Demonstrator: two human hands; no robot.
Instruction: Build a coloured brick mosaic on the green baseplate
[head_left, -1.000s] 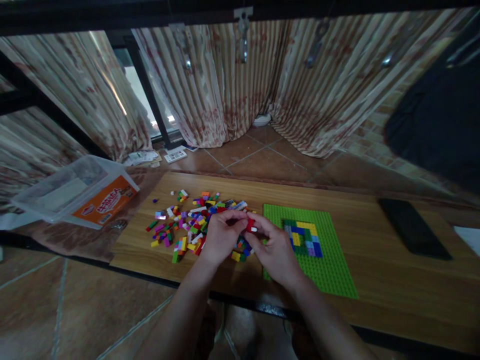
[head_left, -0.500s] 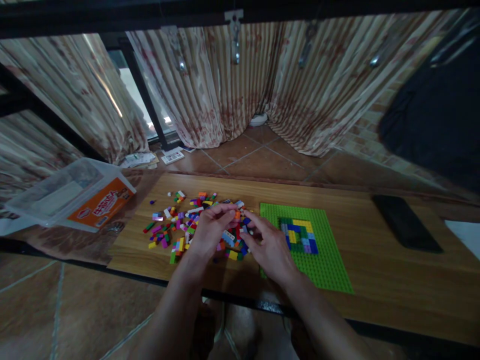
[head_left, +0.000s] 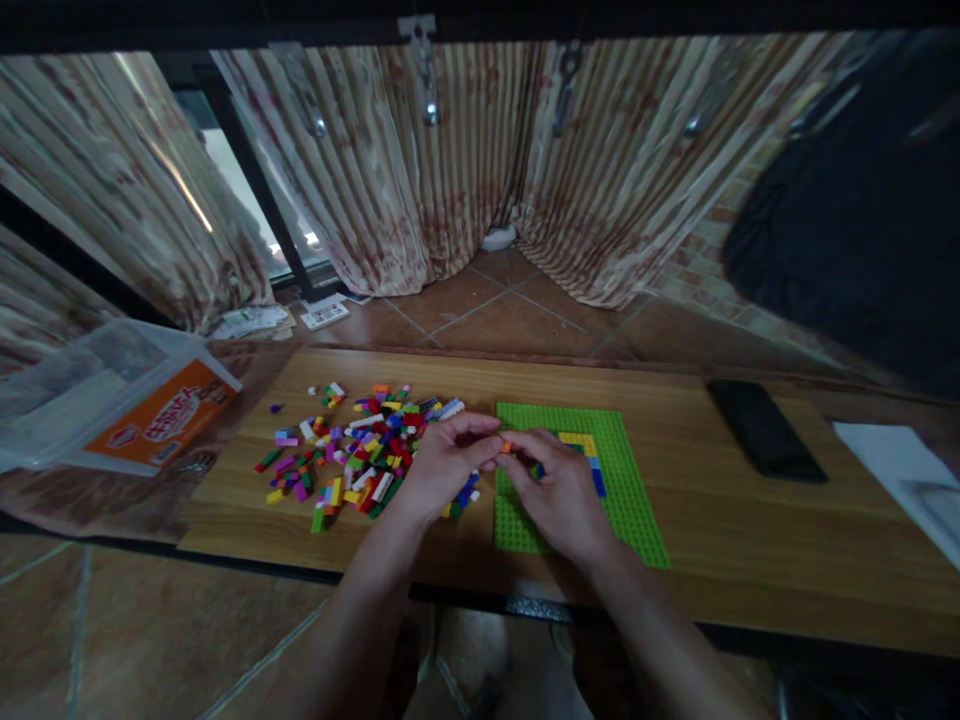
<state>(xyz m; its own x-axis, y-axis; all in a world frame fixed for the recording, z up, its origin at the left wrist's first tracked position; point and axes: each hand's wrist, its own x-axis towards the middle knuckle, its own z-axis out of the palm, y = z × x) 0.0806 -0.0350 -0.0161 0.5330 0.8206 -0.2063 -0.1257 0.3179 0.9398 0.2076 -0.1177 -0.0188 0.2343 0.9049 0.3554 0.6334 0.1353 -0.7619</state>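
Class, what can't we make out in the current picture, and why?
In the head view:
Orange piece: full shape, small and partly covered by left hand and right hand.
Brick pattern: much of its layout, hidden by right hand.
Brick pile: some bricks, hidden by left hand.
Plastic box: left end, cut off by left edge.
White paper: right end, cut off by right edge.

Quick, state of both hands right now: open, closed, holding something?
Left hand: fingertips at the orange brick; grip cannot be told.
Right hand: closed, pinching that orange brick.
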